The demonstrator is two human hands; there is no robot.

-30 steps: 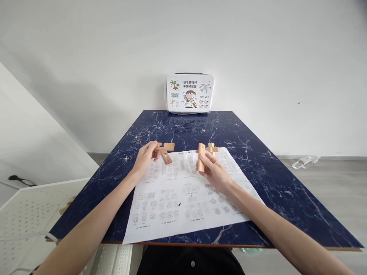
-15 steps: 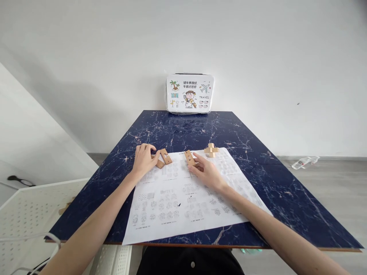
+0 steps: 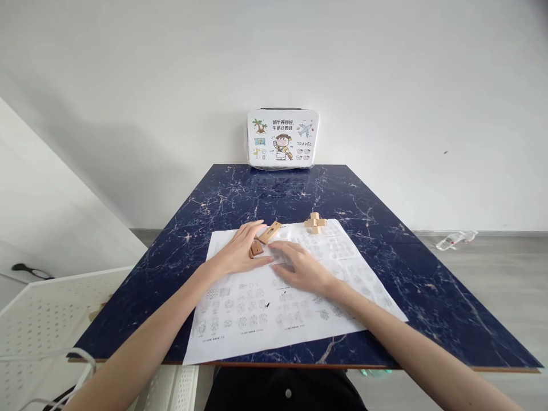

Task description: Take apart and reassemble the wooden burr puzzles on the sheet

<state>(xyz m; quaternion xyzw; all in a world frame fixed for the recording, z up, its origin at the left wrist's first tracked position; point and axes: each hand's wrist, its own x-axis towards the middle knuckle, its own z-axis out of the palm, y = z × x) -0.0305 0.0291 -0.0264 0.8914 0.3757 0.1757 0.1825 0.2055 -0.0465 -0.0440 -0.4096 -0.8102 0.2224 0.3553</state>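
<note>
My left hand (image 3: 240,251) curves around the left side of some flat wooden puzzle pieces, fingers and thumb spread apart. One lighter puzzle piece (image 3: 270,232) with a slot in it lies slanted beyond its fingertips. A darker puzzle piece (image 3: 256,248) sits between its thumb and fingers, partly covered by the hand. My right hand (image 3: 302,267) rests low over the paper just right of the pieces, thumb and fingers apart and nothing between them. Both hands are above a printed instruction sheet (image 3: 295,337). An assembled wooden cross-shaped puzzle (image 3: 315,223) stands near the sheet's far right corner.
Under the sheet is a dark blue marble-patterned table (image 3: 351,200). A white cartoon-printed case (image 3: 282,138) leans against the wall at the far edge. At the left is a white perforated shelf (image 3: 47,319) with a cable (image 3: 47,355). A clear plastic bottle (image 3: 451,241) lies on the floor at right.
The pieces that lay apart on the left and right are now together near the middle. My left hand has moved right and spread its fingers; my right hand has let go of its piece.
</note>
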